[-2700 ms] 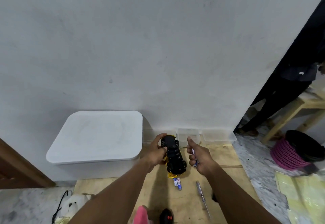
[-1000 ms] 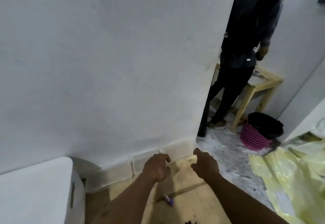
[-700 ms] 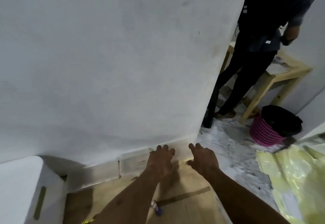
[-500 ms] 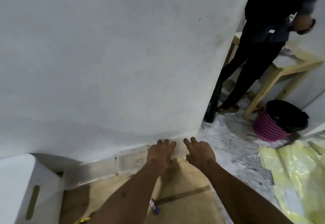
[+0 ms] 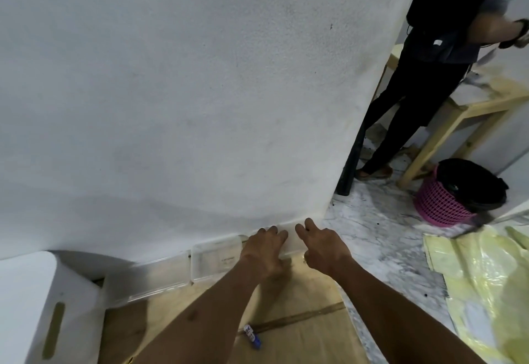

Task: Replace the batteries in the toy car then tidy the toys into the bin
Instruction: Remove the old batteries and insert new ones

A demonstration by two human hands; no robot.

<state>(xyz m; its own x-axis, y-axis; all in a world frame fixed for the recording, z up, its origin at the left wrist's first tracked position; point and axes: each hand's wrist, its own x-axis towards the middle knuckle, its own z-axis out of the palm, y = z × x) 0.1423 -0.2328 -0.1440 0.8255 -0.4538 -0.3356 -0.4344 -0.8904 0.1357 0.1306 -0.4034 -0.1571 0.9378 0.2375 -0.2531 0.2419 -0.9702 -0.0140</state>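
Lower centre | left hand and right hand, emptied, had moved to clear plastic box at wall | right fingers relaxed, empty; left grip indeterminable | likely fetching batteries

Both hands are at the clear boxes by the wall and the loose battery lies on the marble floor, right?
No: the head view shows the battery on the brown board, not the marble floor. The left hand and right hand are at the clear boxes.

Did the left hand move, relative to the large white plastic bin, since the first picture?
Yes. The left hand has moved right, away from the large white plastic bin, to the wall's foot beyond the clear plastic box.
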